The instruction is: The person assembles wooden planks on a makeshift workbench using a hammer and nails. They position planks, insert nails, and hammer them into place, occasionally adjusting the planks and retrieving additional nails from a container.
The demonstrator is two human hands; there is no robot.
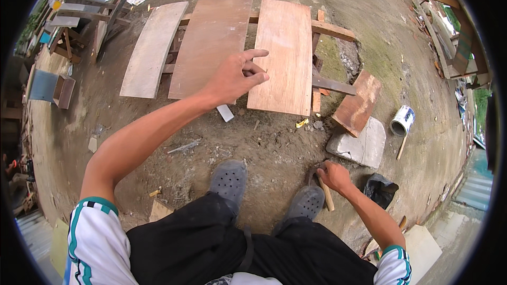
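My left hand (235, 76) is over the right-hand plywood board (285, 47), its index finger stretched out. Its thumb and middle finger come close together at a tiny thin thing, too small to name. Low at the right, my right hand (336, 176) is closed around a hammer (328, 198) with a wooden handle. The hammer's dark head shows partly beside my right shoe. Left of the right-hand board lie a browner plywood board (211, 42) and a pale narrow board (154, 50). All three rest across wooden bars (336, 32).
A brown wood offcut (360, 100) leans on a pale stone block (364, 142). Beyond it lies a tin can (403, 120) with a stick. A black plastic bag (380, 191) sits right of my right hand. Wooden frames (105, 13) stand far left.
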